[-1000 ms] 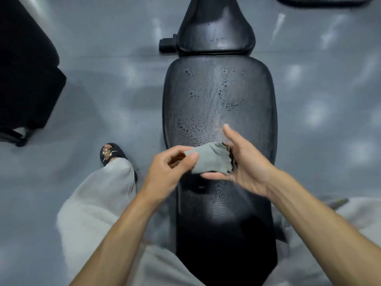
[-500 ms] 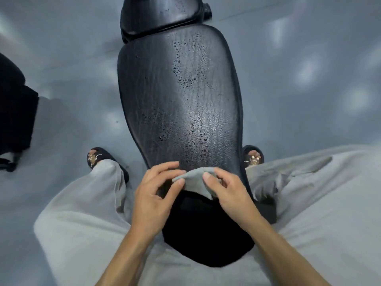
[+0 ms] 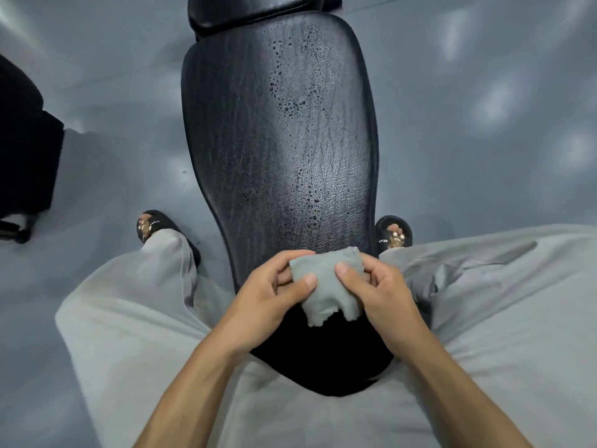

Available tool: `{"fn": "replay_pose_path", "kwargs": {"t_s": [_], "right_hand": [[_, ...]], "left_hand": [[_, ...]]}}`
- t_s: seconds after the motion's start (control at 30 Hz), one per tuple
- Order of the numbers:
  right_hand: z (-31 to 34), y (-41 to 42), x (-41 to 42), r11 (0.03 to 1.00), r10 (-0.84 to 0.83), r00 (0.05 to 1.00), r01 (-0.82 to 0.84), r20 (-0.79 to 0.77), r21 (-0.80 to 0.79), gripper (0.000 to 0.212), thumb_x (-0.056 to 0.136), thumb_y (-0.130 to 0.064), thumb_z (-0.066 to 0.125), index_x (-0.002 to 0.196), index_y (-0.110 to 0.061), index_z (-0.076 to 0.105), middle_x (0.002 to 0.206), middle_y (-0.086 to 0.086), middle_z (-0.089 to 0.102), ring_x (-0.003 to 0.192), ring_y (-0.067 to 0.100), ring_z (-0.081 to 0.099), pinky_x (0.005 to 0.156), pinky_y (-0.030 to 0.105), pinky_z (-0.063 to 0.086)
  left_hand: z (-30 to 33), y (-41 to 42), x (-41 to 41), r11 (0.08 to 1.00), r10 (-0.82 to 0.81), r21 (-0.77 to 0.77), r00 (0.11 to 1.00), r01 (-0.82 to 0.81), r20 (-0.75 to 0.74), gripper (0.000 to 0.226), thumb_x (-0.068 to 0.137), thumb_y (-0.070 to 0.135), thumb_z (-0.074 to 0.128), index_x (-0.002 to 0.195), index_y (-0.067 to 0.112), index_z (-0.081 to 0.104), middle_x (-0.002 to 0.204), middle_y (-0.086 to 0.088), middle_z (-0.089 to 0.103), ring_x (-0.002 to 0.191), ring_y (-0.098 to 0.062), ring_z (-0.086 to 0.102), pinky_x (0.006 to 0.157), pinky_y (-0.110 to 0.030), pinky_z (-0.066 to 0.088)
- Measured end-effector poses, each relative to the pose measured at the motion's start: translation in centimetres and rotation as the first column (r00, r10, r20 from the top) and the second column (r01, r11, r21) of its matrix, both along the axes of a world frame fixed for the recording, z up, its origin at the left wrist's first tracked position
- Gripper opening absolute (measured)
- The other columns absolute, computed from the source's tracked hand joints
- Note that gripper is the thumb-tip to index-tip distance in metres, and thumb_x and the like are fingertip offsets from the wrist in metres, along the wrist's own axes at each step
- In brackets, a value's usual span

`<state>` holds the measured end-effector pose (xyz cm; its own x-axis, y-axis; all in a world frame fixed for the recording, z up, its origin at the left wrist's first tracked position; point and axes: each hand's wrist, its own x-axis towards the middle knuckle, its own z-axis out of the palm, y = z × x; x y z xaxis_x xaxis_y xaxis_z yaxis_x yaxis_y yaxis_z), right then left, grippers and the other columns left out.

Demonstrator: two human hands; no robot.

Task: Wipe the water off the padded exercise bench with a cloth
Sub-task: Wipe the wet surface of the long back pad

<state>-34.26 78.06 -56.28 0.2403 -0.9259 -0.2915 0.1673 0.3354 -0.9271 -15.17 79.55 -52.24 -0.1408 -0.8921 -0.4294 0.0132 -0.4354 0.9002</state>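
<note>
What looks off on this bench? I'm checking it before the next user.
Water droplets bead on the black padded bench, from its far end down toward the middle. The grey cloth, pinched by the left hand and right hand, has a ragged near edge.

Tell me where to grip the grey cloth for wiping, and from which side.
Probably the upper half of the cloth, from above. It is already pinched there by the left hand and right hand, thumbs on top, over the near end of the bench. The ragged lower edge hangs loose, so gripping it would give poor control. The droplets lie farther up the pad.
</note>
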Motion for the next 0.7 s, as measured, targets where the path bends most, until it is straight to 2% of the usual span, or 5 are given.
{"fn": "replay_pose_path", "kwargs": {"t_s": [0.13, 0.23, 0.37, 0.53, 0.7], "right_hand": [[-0.4, -0.3, -0.2, 0.992, -0.044, 0.999, 0.045, -0.009, 0.118, 0.022, 0.1, -0.025, 0.065, 0.104, -0.005, 0.071, 0.091, 0.022, 0.075, 0.079, 0.023, 0.066, 0.075, 0.045, 0.057], [-0.5, -0.3, -0.3, 0.993, -0.072, 0.991, 0.082, -0.108, 0.085, 0.027, 0.1, -0.028, 0.065, 0.086, -0.005, 0.065, 0.06, 0.002, 0.059, 0.058, 0.009, 0.049, 0.055, 0.027, 0.046], [-0.3, -0.2, -0.5, 0.988, -0.113, 0.986, 0.124, -0.125, 0.087, 0.014, 0.102, -0.02, 0.061, 0.101, -0.006, 0.064, 0.061, -0.003, 0.065, 0.053, 0.006, 0.054, 0.053, 0.021, 0.044], [0.1, 0.9, -1.2, 0.997, 0.072, 0.979, -0.073, -0.188, 0.004, 0.063, 0.094, -0.008, 0.071, 0.146, -0.036, 0.049, 0.107, 0.005, 0.077, 0.095, 0.011, 0.071, 0.085, 0.028, 0.056], [-0.5, 1.6, -1.1, 0.962, 0.2, 0.849, -0.266, -0.49, -0.068, 0.042, 0.083, -0.011, 0.08, 0.119, -0.031, 0.07, 0.114, -0.017, 0.072, 0.108, 0.002, 0.066, 0.098, 0.031, 0.052]], "left_hand": [[-1.4, -0.9, -0.3, 0.997, 0.061, 0.047, 0.998, -0.062, 0.012, 0.052, 0.089, 0.01, 0.075, 0.137, 0.01, 0.054, 0.099, -0.012, 0.078, 0.089, -0.013, 0.071, 0.079, -0.022, 0.055], [-1.8, -1.4, 0.0, 0.998, 0.057, -0.015, 0.995, -0.056, 0.082, 0.057, 0.084, 0.02, 0.074, 0.138, 0.023, 0.055, 0.082, -0.006, 0.072, 0.079, -0.013, 0.065, 0.078, -0.022, 0.052], [-2.1, -1.0, 0.2, 0.993, -0.072, -0.079, 0.983, 0.086, 0.167, 0.044, 0.078, 0.015, 0.078, 0.12, 0.024, 0.069, 0.088, -0.002, 0.063, 0.076, -0.014, 0.057, 0.074, -0.022, 0.052], [-2.9, 0.4, 0.7, 0.969, -0.159, -0.09, 0.862, 0.229, 0.482, 0.038, 0.078, 0.031, 0.074, 0.115, 0.039, 0.07, 0.098, 0.002, 0.072, 0.09, -0.019, 0.069, 0.09, -0.045, 0.056], [-2.8, 1.4, 1.2, 0.931, -0.141, -0.158, 0.723, 0.33, 0.677, 0.028, 0.085, 0.035, 0.069, 0.112, 0.039, 0.07, 0.103, 0.015, 0.061, 0.102, -0.005, 0.058, 0.095, -0.028, 0.046]]}}
